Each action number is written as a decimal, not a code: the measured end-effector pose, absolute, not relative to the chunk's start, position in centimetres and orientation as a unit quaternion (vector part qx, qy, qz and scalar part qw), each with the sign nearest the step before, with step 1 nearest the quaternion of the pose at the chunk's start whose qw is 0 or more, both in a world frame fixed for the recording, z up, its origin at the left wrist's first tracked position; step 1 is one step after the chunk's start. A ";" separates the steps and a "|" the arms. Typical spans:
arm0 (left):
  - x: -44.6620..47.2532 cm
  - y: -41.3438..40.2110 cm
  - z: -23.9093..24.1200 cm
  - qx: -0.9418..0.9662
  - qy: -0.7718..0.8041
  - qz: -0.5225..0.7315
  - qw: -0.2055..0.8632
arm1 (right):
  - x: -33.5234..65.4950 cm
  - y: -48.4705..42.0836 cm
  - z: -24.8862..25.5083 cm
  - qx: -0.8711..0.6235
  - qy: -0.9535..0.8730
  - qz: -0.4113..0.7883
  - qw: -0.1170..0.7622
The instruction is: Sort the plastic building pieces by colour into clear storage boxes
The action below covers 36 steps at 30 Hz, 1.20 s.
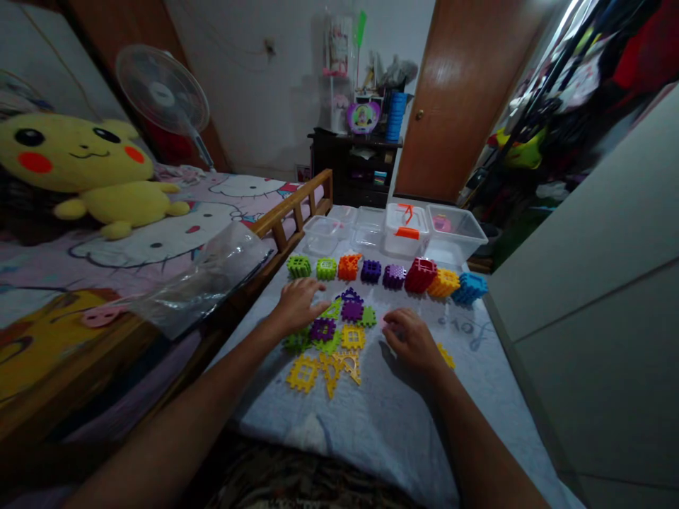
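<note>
My left hand (301, 307) is open above the left edge of a group of flat plastic building tiles, thumb and forefinger apart. Beneath and beside it lie green tiles (297, 341) and a purple window tile (322, 329). My right hand (412, 339) hovers over the cloth right of the group, fingers loosely curled and apart; I see no tile in it. Between the hands are a solid purple tile (352, 311), a small green tile (368, 316) and a yellow window tile (353, 337). Closer to me lie a yellow square tile (303, 373) and yellow triangular tiles (331, 373).
Stacked tiles sorted by colour form a row behind, from green (299, 266) to dark red (421, 275) and blue (469, 288). Clear plastic boxes (456, 233) stand at the far edge. A yellow tile (446, 355) lies by my right forearm. A wooden bed rail (294, 212) borders the left.
</note>
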<state>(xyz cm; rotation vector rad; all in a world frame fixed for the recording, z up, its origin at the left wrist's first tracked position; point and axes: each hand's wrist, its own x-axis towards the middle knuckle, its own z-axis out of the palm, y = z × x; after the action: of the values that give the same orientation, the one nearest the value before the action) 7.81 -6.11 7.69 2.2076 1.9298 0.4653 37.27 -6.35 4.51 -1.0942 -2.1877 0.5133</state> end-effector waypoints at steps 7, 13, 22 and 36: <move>8.5 -9.4 5.5 0.756 0.613 0.160 0.166 | 35.2 -6.6 3.9 -0.401 -0.870 0.134 0.255; 10.4 -9.3 5.1 0.786 0.554 0.193 0.196 | 33.7 -7.0 4.1 -0.401 -0.888 0.121 0.189; 8.7 -8.5 5.9 0.742 0.593 0.251 0.186 | 35.3 -6.8 5.0 -0.442 -0.864 0.102 0.217; 5.4 -7.5 3.1 0.660 0.645 0.314 0.224 | 35.9 -6.1 3.6 -0.476 -0.843 0.105 0.228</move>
<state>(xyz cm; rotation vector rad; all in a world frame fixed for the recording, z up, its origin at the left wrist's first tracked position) 5.39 -7.49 3.08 1.8212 1.7805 0.8661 35.90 -6.12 3.57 -1.3097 -2.3215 0.2897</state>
